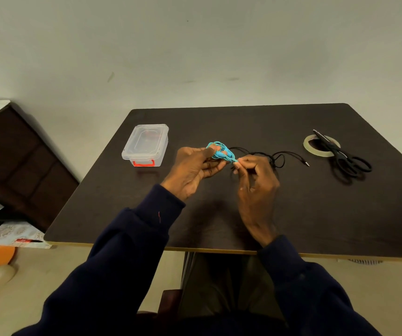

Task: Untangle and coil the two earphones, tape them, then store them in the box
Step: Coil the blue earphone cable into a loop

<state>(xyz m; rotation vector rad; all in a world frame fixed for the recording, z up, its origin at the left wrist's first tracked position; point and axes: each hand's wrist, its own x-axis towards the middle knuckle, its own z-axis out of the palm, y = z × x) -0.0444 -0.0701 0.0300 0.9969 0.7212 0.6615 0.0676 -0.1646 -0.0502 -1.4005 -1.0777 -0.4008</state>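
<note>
Left hand (191, 169) holds coiled blue earphone (221, 151); right hand (255, 180) pinches its end.

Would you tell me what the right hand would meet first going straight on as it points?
Probably the blue earphone coil on the left hand; the right hand pinches its end. Depth unclear.

Left hand (192, 172) and right hand (255, 183) both pinching

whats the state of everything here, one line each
box: lid on
blue earphone: part coiled round left hand
black earphone: loose on table, uncoiled
tape: flat, under scissors
scissors: blades shut, lying across tape
left hand: holds the coil
right hand: pinches blue earphone's free end
</note>
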